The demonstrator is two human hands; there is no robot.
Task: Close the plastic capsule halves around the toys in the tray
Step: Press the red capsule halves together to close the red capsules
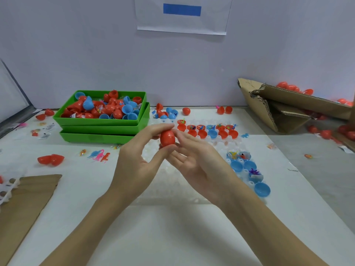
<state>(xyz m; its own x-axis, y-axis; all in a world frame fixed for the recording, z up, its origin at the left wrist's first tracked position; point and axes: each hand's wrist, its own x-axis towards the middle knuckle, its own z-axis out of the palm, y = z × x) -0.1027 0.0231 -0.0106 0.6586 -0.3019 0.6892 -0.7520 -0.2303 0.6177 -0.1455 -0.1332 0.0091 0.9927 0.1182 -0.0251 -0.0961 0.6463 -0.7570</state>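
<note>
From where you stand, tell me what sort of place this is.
Probably a small toy-packing workstation, not a home table. A green bin is heaped with red and blue capsule halves, a clear tray holds halves loaded with toys, and a torn cardboard box spills finished red capsules.

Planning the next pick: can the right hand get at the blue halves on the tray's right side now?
Probably not yet: the right hand helps hold the red capsule. Once freed, the blue halves lie uncovered beside it.
</note>
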